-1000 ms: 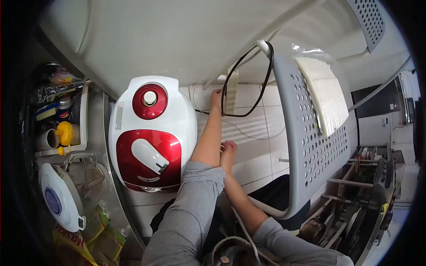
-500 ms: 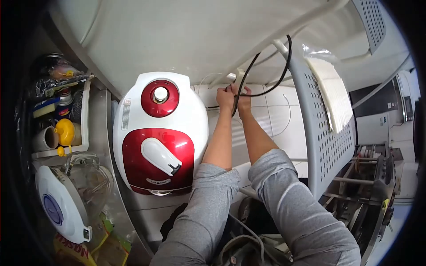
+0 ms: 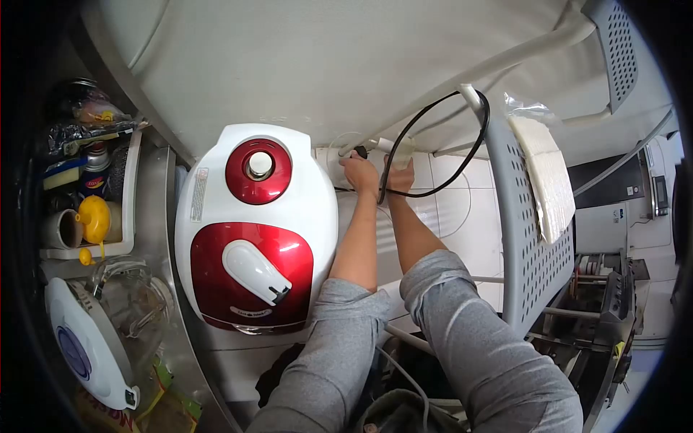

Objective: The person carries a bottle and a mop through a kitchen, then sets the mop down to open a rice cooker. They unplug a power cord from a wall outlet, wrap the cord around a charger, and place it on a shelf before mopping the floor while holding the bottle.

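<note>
At left, a rounded red-and-white plastic cooker (image 3: 256,229) stands on the white tiled floor (image 3: 473,224). Right of it, the left hand (image 3: 359,173) has its fingers closed around what seems a small black plastic plug (image 3: 360,151). Beside it, the right hand (image 3: 401,179) is half curled at a cream plastic block (image 3: 400,149); whether it grips, I cannot tell. A black cable (image 3: 487,119) loops toward the grey perforated seat (image 3: 535,274). Better, I think, to hold the plug's body and keep the cable slack. I count two hands, one cooker, plug, block, cable and seat.
</note>
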### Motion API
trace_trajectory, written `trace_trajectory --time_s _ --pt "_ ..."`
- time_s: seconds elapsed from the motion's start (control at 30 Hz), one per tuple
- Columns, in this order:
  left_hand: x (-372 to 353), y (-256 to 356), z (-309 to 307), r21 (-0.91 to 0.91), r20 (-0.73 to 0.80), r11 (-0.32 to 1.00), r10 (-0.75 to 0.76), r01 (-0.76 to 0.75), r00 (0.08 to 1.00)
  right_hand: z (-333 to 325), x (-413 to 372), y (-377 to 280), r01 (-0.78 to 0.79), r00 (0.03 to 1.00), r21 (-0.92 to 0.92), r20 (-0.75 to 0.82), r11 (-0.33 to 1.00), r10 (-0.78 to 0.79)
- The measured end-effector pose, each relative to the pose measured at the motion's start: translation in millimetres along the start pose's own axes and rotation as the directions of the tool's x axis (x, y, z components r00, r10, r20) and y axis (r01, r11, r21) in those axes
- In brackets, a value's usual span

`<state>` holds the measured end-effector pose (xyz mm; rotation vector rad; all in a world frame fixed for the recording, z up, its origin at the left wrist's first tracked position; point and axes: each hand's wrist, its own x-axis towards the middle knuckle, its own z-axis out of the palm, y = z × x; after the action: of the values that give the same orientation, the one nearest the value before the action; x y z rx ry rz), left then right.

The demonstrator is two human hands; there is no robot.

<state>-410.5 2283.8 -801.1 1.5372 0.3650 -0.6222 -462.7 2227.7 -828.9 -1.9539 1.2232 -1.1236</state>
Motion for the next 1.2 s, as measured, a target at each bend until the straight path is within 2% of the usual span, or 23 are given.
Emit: trace_trajectory --time_s 0.03,0.07,0.17,0.2,0.23,0.3,0.33,0.47,0.53,0.57,0.6,0.63,0.67,0.7,0.77,0.8,0.9,0.97,1.03,1.07,1.1,1.17,1.2 --pt "1.5 0.6 -0.9 0.180 -0.079 0.979 0.116 -0.100 0.990 3.6 0.0 2.7 -0.003 1.000 0.005 0.000 1.000 0.003" --pt "3.0 -0.1 -2.9 0.185 -0.083 0.978 0.117 -0.100 0.990 6.5 0.3 5.9 0.023 1.000 -0.027 -0.006 0.999 -0.023" --pt "2.1 -6.2 -5.5 0.360 0.048 0.920 0.149 -0.156 0.988 5.9 8.1 25.6 0.055 0.998 -0.092 0.018 0.994 -0.053" --pt "6.9 -7.1 -8.0 0.327 0.106 0.941 0.055 -0.087 0.993 1.0 9.4 20.1 0.039 0.997 -0.010 0.061 0.999 -0.038" --pt "10.6 -7.3 -9.4 0.326 0.105 0.941 0.055 -0.087 0.993 -2.0 9.6 13.8 0.019 0.994 0.072 0.102 0.997 -0.027" --pt "16.9 -11.2 -6.7 0.182 0.214 0.982 0.016 -0.056 0.977 -9.7 2.1 4.6 0.019 0.999 0.019 0.044 1.000 -0.020" --pt "20.6 -20.6 1.0 -0.071 0.275 0.995 -0.049 0.072 0.960 -13.2 -0.8 2.7 -0.004 0.999 0.018 0.035 1.000 0.003" --pt "41.4 -41.1 19.8 -0.105 0.375 0.991 -0.041 0.086 0.926 -15.6 -12.2 5.6 0.027 0.999 0.071 -0.026 0.997 -0.026" --pt "38.7 -32.2 25.3 -0.222 0.755 0.929 -0.029 0.296 0.655 -15.5 -16.5 -3.4 0.067 0.996 0.095 -0.066 0.993 -0.061" --pt "31.8 -33.1 27.7 -0.220 0.758 0.928 -0.033 0.302 0.652 -15.3 -18.4 -7.2 0.035 0.994 0.160 -0.106 0.986 -0.018" --pt "22.4 -32.8 30.4 -0.098 0.653 0.995 0.084 -0.026 0.753 -15.3 -19.8 -9.6 0.009 0.990 0.224 -0.142 0.974 0.024" --pt "12.2 -28.7 31.2 0.073 0.557 0.940 0.239 -0.334 0.795 -15.9 -21.5 -12.3 0.010 0.990 0.217 -0.142 0.976 0.021" --pt "15.1 -33.3 40.1 0.182 0.525 0.902 0.247 -0.391 0.814 -16.4 -22.6 -15.5 -0.028 0.992 0.149 -0.117 0.988 0.046" --pt "7.8 -30.2 39.9 0.180 0.526 0.904 0.246 -0.389 0.814 -16.7 -22.2 -15.3 -0.065 0.993 0.081 -0.093 0.995 0.072" --pt "-8.2 -15.1 32.1 0.154 0.304 0.955 0.198 -0.253 0.932 -16.8 -22.6 -12.8 -0.075 0.991 -0.035 -0.116 0.997 0.070" --pt "-6.6 -9.6 30.4 0.031 0.181 0.990 0.133 -0.141 0.974 -17.7 -23.5 -9.8 -0.075 0.990 -0.088 -0.129 0.993 0.063" --pt "0.4 -4.9 25.4 0.089 0.232 0.986 0.119 -0.143 0.965 -19.6 -24.0 1.1 -0.104 0.981 -0.229 -0.183 0.968 0.062" --pt "7.6 -12.1 28.5 0.142 0.277 0.966 0.172 -0.218 0.945 -13.0 -21.0 7.0 -0.139 0.977 -0.317 -0.197 0.938 0.079" --pt "21.6 -21.4 29.7 0.017 0.393 0.994 0.092 -0.108 0.915 -6.7 -17.1 9.6 -0.185 0.973 -0.392 -0.201 0.901 0.112" --pt "26.9 -26.7 30.2 0.135 0.360 0.976 0.110 -0.168 0.927 -3.9 -14.3 10.6 -0.205 0.972 -0.417 -0.195 0.885 0.133" --pt "25.6 -25.0 27.0 0.137 0.357 0.976 0.110 -0.169 0.927 -3.8 -12.6 9.4 -0.219 0.970 -0.427 -0.193 0.878 0.148" --pt "22.0 -19.5 22.9 0.013 0.308 0.996 0.077 -0.085 0.948 -5.1 -14.6 7.0 -0.240 0.968 -0.405 -0.169 0.882 0.186" --pt "24.7 -19.3 24.6 -0.026 0.308 0.999 0.039 -0.033 0.951 -4.6 -17.2 5.5 -0.247 0.960 -0.395 -0.221 0.885 0.170"
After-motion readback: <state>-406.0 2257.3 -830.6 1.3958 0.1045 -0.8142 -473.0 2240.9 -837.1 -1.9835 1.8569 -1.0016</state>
